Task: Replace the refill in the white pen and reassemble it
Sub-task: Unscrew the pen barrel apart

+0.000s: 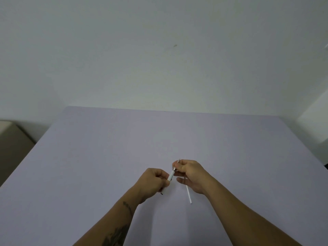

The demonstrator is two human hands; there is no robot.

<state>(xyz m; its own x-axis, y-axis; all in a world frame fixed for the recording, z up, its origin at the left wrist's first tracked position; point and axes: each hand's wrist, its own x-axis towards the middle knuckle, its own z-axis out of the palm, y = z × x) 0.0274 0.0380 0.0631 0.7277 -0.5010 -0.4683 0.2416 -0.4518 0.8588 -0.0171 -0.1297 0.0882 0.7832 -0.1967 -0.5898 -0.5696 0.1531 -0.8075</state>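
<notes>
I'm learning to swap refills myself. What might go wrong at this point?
The right hand pinches the metal tip end while the left hand grips the white pen; a slip could drop small parts. The loose white refill on the table could roll or get mixed up.

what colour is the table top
Pale lilac-grey table top, plain, seen in the head view.

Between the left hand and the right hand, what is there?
In the head view, the white pen spans the gap: left hand grips its barrel, right hand its metal tip end.
</notes>
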